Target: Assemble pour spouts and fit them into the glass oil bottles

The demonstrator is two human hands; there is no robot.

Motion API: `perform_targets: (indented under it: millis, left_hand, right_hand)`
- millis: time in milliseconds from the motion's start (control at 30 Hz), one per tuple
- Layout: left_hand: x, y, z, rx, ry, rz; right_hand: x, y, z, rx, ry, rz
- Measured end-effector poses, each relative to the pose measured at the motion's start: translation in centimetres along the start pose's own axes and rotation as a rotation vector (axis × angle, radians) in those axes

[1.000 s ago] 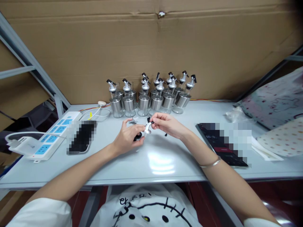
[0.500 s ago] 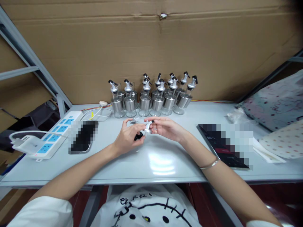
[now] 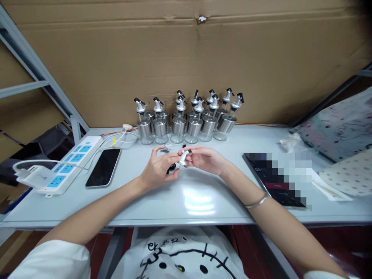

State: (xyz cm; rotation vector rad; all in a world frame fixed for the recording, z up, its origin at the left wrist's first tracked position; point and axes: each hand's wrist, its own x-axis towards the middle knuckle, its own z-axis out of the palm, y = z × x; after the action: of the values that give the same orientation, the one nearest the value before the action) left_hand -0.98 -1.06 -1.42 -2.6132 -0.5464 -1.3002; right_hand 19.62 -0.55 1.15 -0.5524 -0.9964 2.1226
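Observation:
A silver pour spout (image 3: 183, 158) with a black flap is held between my hands over the table. My right hand (image 3: 207, 159) pinches it from the right, fingertips near the flap. From the left, my left hand (image 3: 161, 168) reaches it with its fingertips, thumb held lower. Black round parts (image 3: 171, 168) show below the left fingers; whether they are held or lie on the table I cannot tell. Just beyond the left hand lies another small silver piece (image 3: 166, 147). Behind, several glass bottles (image 3: 178, 128) with steel sleeves stand grouped, many topped with similar spouts.
On the left are a white power strip (image 3: 68, 164) with a plugged-in charger (image 3: 35, 177) and a phone (image 3: 104, 167). A dark tablet (image 3: 270, 178) lies on the right, near crumpled plastic (image 3: 291, 142) and patterned cloth (image 3: 345, 170). A cardboard wall (image 3: 186, 58) closes the back.
The spout has shifted and turned slightly in my fingers, and a small black tip now shows above it. Both hands stay nearly in place. The bottles have not moved.

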Motion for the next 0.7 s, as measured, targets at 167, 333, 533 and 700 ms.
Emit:
perform_targets:
  millis: [167, 333, 533, 700]
  left_hand:
    - [-0.07, 0.09, 0.01, 0.015, -0.023, 0.008]
    - [-0.11, 0.10, -0.06, 0.000, -0.042, 0.008]
    - [-0.22, 0.15, 0.00, -0.033, -0.065, -0.019]
    - [-0.19, 0.01, 0.02, -0.038, -0.047, -0.022]
  right_hand:
    - [-0.16, 0.01, -0.02, -0.001, -0.024, 0.032]
    - [-0.16, 0.03, -0.01, -0.046, -0.012, 0.023]
    - [-0.18, 0.00, 0.17, -0.075, 0.029, 0.018]
    - [-0.18, 0.04, 0.32, -0.077, 0.061, 0.020]
